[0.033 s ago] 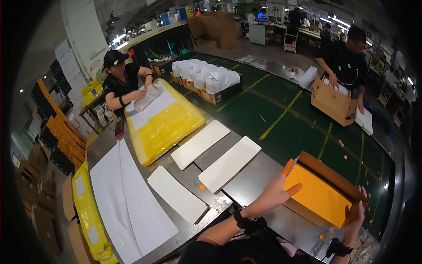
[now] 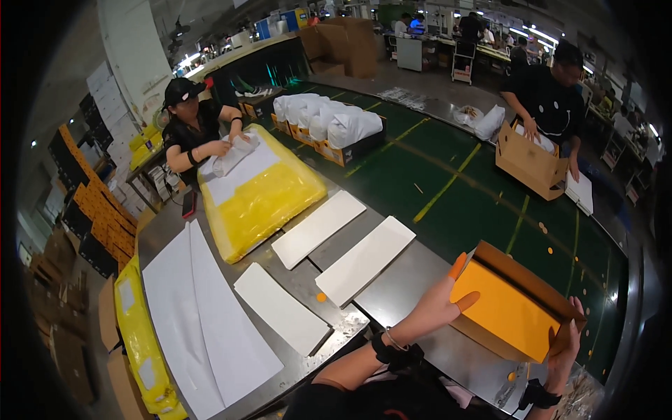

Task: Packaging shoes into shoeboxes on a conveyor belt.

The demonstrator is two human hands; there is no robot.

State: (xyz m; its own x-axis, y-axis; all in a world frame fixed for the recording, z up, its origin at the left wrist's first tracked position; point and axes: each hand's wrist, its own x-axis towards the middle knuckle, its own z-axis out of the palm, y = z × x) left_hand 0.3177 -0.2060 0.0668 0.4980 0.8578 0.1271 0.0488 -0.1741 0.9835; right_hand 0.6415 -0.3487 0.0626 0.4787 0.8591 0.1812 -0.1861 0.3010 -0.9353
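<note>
A cardboard box [image 2: 507, 301] with a bright orange face and brown side panels is tilted at the lower right, over the edge of the metal table. My left hand [image 2: 439, 301] grips its left end, with orange covers on the thumb and a finger. At the box's right end my right hand [image 2: 565, 343] holds the corner, its fingers partly behind the panel. Left of my left hand lie three stacks of white sheets: the nearest stack [image 2: 366, 260], one beyond it [image 2: 319, 229], and another closer to me [image 2: 281, 309].
A yellow-wrapped bundle [image 2: 269, 199] and large white sheets [image 2: 199, 315] cover the left side. On the green conveyor [image 2: 448, 175] stand boxes with white-wrapped items [image 2: 336, 126]. One co-worker [image 2: 192, 129] handles wrapping at left; another [image 2: 549, 98] works over a brown box [image 2: 528, 164] across the belt.
</note>
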